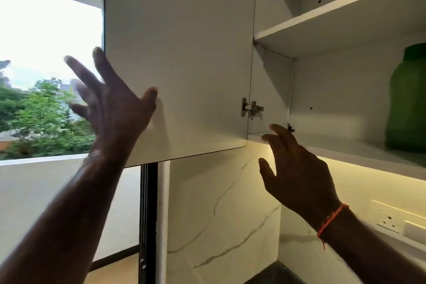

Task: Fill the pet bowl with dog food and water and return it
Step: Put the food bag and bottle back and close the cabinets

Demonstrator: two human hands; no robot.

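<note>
A white wall cabinet stands open above me, its door (184,53) swung out to the left. My left hand (110,104) is raised at the door's left edge with fingers spread, the thumb touching the door's face. My right hand (295,168) is lifted below the cabinet's bottom shelf (345,152), fingers loosely extended and holding nothing. A green plastic jar (406,99) stands on the bottom shelf at the far right, partly cut off by the frame edge. No pet bowl is in view.
An upper shelf (334,21) shows nothing on it. A marble-patterned wall (219,210) runs beneath the cabinet, with a lit strip under it. A wall socket (389,223) sits at the lower right. A window (46,76) with trees lies to the left.
</note>
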